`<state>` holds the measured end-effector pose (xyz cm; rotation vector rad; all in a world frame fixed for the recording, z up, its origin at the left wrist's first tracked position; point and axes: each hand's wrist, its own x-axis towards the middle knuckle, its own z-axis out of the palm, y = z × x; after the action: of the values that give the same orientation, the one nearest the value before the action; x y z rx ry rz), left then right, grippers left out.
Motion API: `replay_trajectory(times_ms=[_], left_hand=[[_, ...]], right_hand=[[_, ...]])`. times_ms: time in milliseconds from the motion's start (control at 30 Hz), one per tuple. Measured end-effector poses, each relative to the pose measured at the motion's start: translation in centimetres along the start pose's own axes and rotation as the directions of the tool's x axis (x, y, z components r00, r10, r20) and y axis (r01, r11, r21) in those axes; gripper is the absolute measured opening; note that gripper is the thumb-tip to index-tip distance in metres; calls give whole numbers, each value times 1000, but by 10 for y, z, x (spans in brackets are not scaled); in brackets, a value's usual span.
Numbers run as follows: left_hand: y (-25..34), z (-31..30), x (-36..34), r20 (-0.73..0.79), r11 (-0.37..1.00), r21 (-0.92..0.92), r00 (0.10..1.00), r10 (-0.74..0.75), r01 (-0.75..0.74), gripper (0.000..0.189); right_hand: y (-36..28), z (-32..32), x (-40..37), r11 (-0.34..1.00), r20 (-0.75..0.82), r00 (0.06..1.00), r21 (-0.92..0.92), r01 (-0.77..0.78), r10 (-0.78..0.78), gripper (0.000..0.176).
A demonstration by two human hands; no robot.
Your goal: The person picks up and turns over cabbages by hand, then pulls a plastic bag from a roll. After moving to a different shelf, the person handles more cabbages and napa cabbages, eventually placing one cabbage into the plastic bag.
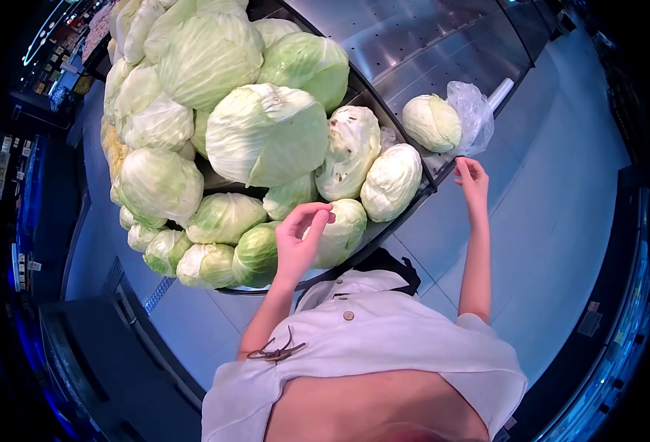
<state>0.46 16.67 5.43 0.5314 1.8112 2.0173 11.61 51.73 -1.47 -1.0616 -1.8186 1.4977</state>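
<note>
My left hand [300, 243] hovers in front of a pale green cabbage [344, 234] at the front of the pile. Its thumb and fingers are pinched together; whether anything thin is between them is too small to tell. On the right, my right hand [472, 180] is raised with its fingers curled in, close to the lower edge of a clear plastic bag [471, 118]. What those fingers hold, if anything, cannot be made out. Beside the bag a single cabbage [430, 123] lies on the metal shelf. Another whitish cabbage [391, 183] sits between my two hands.
A large heap of cabbages [211, 62] fills the dark-edged display bin to the left. A black divider [388, 110] separates it from the perforated metal shelf [413, 37]. A white roll [500, 94] lies at the shelf's edge. Tiled floor [553, 191] runs along the right.
</note>
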Motion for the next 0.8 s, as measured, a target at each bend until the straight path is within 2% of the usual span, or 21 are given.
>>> replay_trajectory(times_ms=[100, 133, 233, 333, 433, 533, 667, 767, 800], left_hand=[[-6, 36, 14, 50, 1000, -7, 998, -26, 26, 14], [-8, 49, 19, 60, 999, -26, 997, -46, 48, 14], [-14, 81, 35, 111, 984, -102, 984, -136, 148, 15], [-18, 111, 50, 154, 966, -117, 966, -210, 229, 18], [-25, 135, 60, 151, 966, -125, 967, -206, 226, 17], [-33, 151, 64, 147, 961, -211, 978, -149, 178, 18], [-44, 160, 76, 154, 944, -210, 962, -224, 253, 22], [-49, 177, 104, 150, 972, -111, 971, -187, 205, 31], [-41, 181, 118, 176, 980, 62, 965, -195, 187, 42]], right_hand=[[39, -7, 46, 954, 146, 945, 23, -298, 292, 45], [51, -7, 61, 898, 289, 875, 91, -430, 389, 64], [64, 13, 91, 635, 414, 703, 313, -706, 578, 79], [78, 30, 121, 563, 457, 697, 412, -717, 553, 89], [89, 52, 146, 471, 410, 774, 624, -624, 482, 86], [87, 56, 161, 443, 398, 761, 637, -631, 512, 80], [85, 55, 158, 499, 400, 758, 580, -645, 515, 81], [82, 54, 151, 517, 425, 780, 586, -624, 459, 78], [85, 55, 150, 514, 432, 788, 599, -615, 439, 78]])
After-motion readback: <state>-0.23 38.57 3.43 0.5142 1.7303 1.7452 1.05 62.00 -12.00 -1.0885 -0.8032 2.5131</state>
